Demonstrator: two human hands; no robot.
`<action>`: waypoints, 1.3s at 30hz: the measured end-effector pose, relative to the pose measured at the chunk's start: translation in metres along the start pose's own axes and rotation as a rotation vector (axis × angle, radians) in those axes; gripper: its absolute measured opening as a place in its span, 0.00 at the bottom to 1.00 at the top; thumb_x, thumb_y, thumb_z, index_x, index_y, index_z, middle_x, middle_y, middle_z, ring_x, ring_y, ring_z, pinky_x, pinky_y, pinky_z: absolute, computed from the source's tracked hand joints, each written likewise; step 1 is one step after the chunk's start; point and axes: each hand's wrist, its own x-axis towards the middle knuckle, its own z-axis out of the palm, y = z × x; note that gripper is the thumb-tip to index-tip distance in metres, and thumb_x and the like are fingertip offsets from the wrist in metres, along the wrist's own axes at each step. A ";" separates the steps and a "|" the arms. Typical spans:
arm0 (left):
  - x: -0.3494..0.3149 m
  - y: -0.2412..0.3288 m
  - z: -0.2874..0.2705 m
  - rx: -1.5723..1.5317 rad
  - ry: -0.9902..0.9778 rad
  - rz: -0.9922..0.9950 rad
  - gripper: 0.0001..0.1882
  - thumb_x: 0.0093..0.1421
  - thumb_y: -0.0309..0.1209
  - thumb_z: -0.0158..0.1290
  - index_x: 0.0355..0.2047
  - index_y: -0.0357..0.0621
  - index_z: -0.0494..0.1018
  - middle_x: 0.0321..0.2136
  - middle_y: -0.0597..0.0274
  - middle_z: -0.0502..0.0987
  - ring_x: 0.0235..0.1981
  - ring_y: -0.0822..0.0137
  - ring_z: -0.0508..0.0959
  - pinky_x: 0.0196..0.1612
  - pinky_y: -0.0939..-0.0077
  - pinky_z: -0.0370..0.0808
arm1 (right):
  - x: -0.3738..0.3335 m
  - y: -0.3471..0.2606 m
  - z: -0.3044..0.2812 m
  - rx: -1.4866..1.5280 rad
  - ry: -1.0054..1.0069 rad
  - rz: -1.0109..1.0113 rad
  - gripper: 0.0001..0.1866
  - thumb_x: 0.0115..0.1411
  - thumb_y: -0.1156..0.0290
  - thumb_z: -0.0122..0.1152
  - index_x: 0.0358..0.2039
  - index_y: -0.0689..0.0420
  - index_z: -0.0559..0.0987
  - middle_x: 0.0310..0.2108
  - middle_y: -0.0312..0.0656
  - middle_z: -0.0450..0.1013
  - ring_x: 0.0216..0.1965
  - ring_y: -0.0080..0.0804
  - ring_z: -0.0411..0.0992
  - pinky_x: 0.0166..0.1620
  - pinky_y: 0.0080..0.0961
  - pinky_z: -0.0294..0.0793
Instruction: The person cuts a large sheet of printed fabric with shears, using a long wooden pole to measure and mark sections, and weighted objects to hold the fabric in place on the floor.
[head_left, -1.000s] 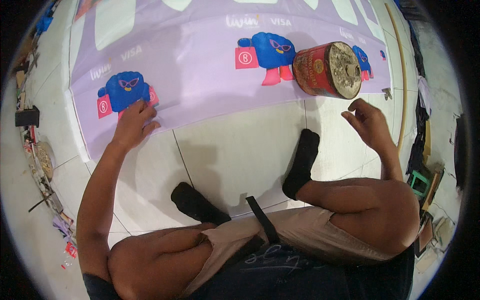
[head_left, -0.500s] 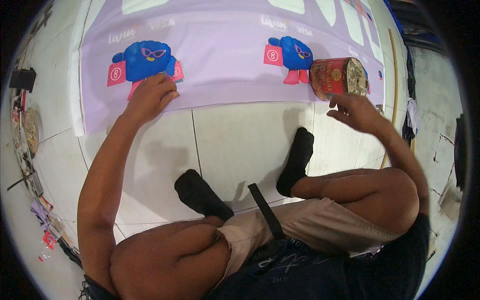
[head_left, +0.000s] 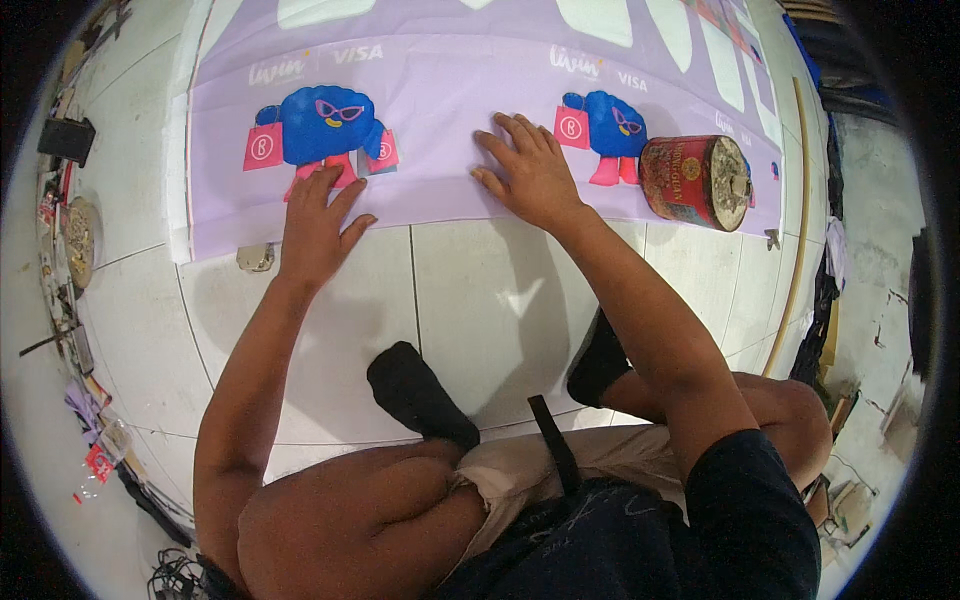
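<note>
The smooth lilac printed sheet [head_left: 440, 120] spans the upper frame, beneath and beyond both hands, its near edge running left to right; its far end is cut off, so its long axis is unclear. The left hand [head_left: 320, 228], empty with fingers spread, is nearer that edge. The right hand [head_left: 535, 178], likewise spread, is nearer the red cylindrical metal tin [head_left: 685, 180], upper right. One sheet, one tin.

The single head camera looks from above the person's own body, steeply downward and a little forward. Its wide fisheye view bends straight edges toward a dark round rim. Quite near below are the bare left hand [head_left: 322, 225] and bare right hand [head_left: 535, 180]; the lavender printed sheet [head_left: 440, 160] fills the upper middle, beige fabric shorts [head_left: 620, 455] the lower part.
</note>
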 end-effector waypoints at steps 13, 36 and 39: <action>-0.017 -0.065 -0.038 0.000 0.180 -0.323 0.18 0.59 0.33 0.58 0.49 0.42 0.75 0.52 0.45 0.72 0.55 0.47 0.70 0.60 0.56 0.65 | -0.013 0.011 0.020 0.033 0.007 0.050 0.28 0.62 0.49 0.55 0.61 0.45 0.69 0.65 0.47 0.58 0.67 0.51 0.53 0.67 0.54 0.52; -0.122 -0.193 -0.060 -0.071 0.378 -0.886 0.31 0.51 0.41 0.66 0.53 0.42 0.73 0.41 0.49 0.71 0.43 0.54 0.73 0.48 0.62 0.72 | 0.003 -0.034 0.004 0.025 0.124 0.086 0.20 0.59 0.58 0.60 0.50 0.53 0.75 0.54 0.49 0.68 0.57 0.48 0.64 0.59 0.48 0.60; -0.121 -0.188 -0.060 -0.083 0.375 -0.894 0.31 0.52 0.42 0.66 0.53 0.42 0.72 0.40 0.49 0.71 0.45 0.54 0.73 0.49 0.63 0.72 | 0.011 -0.110 0.008 0.524 -0.207 0.300 0.15 0.61 0.59 0.62 0.35 0.59 0.76 0.31 0.47 0.75 0.32 0.37 0.74 0.38 0.33 0.72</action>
